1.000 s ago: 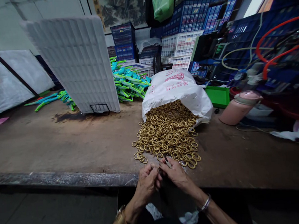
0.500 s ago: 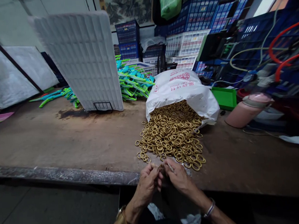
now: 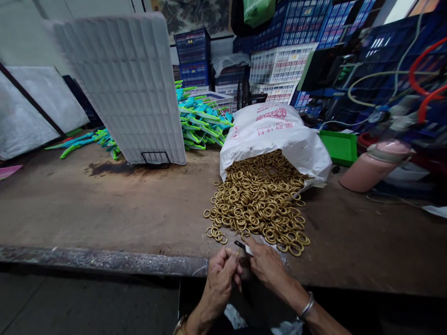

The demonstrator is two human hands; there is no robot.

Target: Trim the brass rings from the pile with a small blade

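My left hand [image 3: 222, 275] is closed in a pinch at the table's front edge; the small thing between its fingertips is too hidden to name. Just to its right, my right hand [image 3: 266, 262] grips a small flat blade-like tool [image 3: 241, 245] with a dark tip and a whitish part, pointing up and left. A gap separates the two hands. Directly beyond them lies a heap of brass-coloured rings [image 3: 257, 200], spilling from the open mouth of a white sack [image 3: 266, 130] with red print. A few loose rings [image 3: 216, 235] lie close to my left hand.
On the wooden table [image 3: 98, 209] a white ribbed panel [image 3: 129, 92] stands upright in a wire stand. Behind it are green and blue plastic pieces [image 3: 202, 121]. A pink bottle [image 3: 375, 167] and a green tray [image 3: 338, 147] stand right. Stacked crates [image 3: 278, 64] line the back.
My right hand has drawn slightly away from my left, and the dark tip of its tool now shows between them. The left hand keeps its pinch in nearly the same place.
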